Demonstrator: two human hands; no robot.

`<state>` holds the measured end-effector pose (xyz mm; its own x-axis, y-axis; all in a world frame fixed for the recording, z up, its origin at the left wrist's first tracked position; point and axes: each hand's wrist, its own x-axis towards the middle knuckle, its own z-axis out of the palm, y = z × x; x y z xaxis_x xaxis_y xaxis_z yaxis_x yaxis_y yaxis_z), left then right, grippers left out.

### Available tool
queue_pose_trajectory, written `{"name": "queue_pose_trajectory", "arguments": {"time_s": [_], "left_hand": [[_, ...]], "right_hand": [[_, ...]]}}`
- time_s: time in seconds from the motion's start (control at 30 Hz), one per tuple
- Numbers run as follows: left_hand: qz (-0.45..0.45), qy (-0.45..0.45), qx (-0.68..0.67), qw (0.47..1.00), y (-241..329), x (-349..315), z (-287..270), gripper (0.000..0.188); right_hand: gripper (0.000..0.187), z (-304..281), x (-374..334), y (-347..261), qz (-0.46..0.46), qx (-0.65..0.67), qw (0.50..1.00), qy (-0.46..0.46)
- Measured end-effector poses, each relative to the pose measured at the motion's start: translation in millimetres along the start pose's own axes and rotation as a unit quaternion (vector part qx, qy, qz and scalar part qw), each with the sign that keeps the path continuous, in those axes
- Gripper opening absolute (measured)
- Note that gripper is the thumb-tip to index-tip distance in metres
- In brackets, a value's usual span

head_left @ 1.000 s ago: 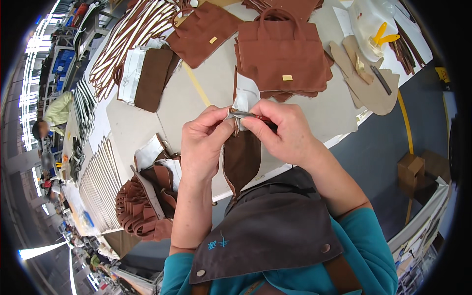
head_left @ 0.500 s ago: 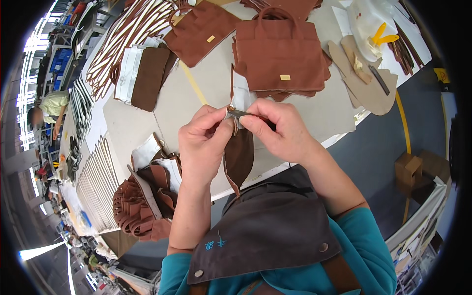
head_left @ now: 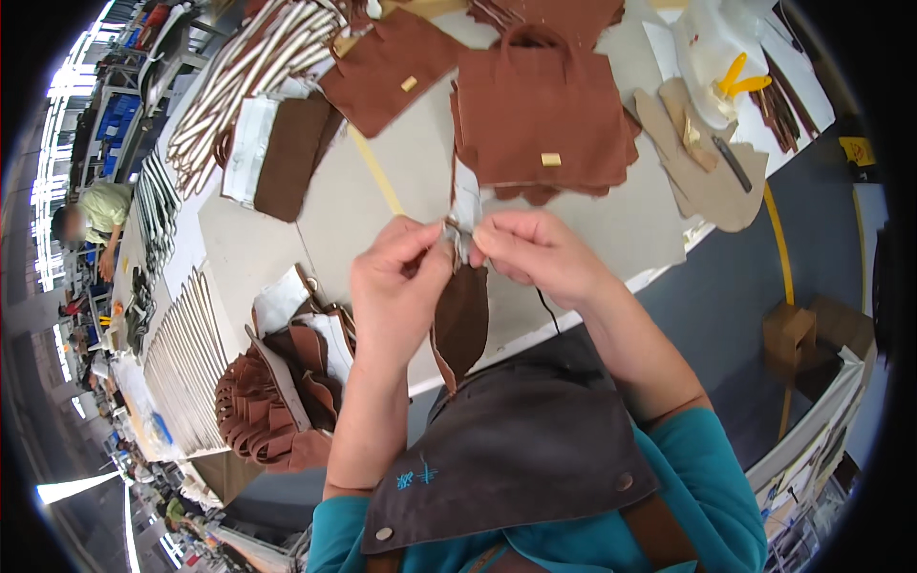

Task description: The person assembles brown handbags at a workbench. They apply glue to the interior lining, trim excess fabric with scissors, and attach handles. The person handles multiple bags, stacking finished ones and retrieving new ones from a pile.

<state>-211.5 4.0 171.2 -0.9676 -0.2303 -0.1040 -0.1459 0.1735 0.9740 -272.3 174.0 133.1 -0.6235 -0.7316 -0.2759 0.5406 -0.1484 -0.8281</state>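
Note:
In front of my apron, my left hand [head_left: 399,286] pinches a brown leather bag piece [head_left: 461,320] with a white lining [head_left: 466,196] near a small metal fitting at its edge. The piece hangs downward, its lower end reaching the apron. My right hand [head_left: 546,256] is closed, thumb and fingertips pressed together right beside the fitting. What sits in those fingers is hidden; a thin black cord or handle end [head_left: 547,310] shows below them. Just beyond my hands lies a stack of reddish-brown handbag panels [head_left: 540,115] with handles and a small gold plate.
Another brown bag panel [head_left: 392,72] and a folded dark one [head_left: 287,158] lie to the left. A pile of brown pieces [head_left: 272,411] sits near my left forearm. At right are tan cut-outs [head_left: 740,205], a dark knife-like tool [head_left: 733,164] and a white container [head_left: 705,57] with yellow-handled scissors [head_left: 740,81].
A dark pointed tool showed in my right fingers at the fitting; now it is not visible there. My right fingers have closed up beside the piece, and a thin black end shows below them.

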Motion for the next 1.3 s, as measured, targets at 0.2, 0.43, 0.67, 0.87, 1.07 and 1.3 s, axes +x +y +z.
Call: {"name": "queue_pose_trajectory", "arguments": {"time_s": [0.2, 0.43, 0.67, 0.87, 1.07, 1.3], "left_hand": [[0.068, 0.008, 0.121, 0.99, 1, 0, -4, 0.02], [0.082, 0.019, 0.055, 0.995, 1, -2, 2, 0.02], [0.089, 0.04, 0.052, 0.994, -2, -4, -4, 0.019], [0.028, 0.084, -0.033, 0.995, -9, -2, -22, 0.013], [-0.021, 0.058, -0.119, 0.991, -3, -9, -14, 0.013], [-0.017, 0.054, -0.079, 0.995, -6, -9, -10, 0.012]], "right_hand": [[0.029, 5, 4, 10, 0.053, 0.1, 0.994, -0.005], [0.031, 4, -2, 1, 0.033, 0.105, 0.994, -0.012], [0.032, 9, -1, -9, 0.003, 0.034, 0.999, -0.039], [0.029, 12, -4, -25, -0.107, -0.071, 0.988, 0.084], [0.014, 37, 17, -35, -0.222, -0.288, 0.918, 0.157], [0.013, 39, 19, -31, -0.268, -0.35, 0.885, 0.151]]}}
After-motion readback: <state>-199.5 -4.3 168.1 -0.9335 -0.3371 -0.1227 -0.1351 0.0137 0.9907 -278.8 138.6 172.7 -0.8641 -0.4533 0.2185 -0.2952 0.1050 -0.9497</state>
